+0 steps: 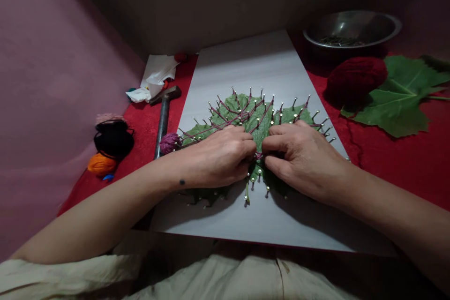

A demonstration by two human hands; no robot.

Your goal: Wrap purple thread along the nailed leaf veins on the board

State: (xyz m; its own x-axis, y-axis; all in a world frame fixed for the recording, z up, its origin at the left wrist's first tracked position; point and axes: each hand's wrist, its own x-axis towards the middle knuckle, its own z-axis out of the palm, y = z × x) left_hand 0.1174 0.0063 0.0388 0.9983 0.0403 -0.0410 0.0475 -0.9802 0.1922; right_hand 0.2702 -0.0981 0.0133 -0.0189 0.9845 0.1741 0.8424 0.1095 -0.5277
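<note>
The left hand (228, 154) and right hand (305, 154), fingers curled, meet closely over a green leaf (260, 133) on a white board (246, 63). Nails (267, 191) stand upright or leaning around and across the leaf, with purple yarn (217, 127) strung between many of them. A purple ball (170, 143) lies by the left forearm, beside a hammer (163, 124). Farther left sit black yarn (114, 138) and orange yarn (101, 164). On the right, a dark red ball (356, 79) touches a loose leaf (397, 103), near a metal bowl (396, 26).

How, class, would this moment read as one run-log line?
left hand: curled over leaf; right hand: curled over leaf; purple yarn: strung between nails; hammer: left of board
</note>
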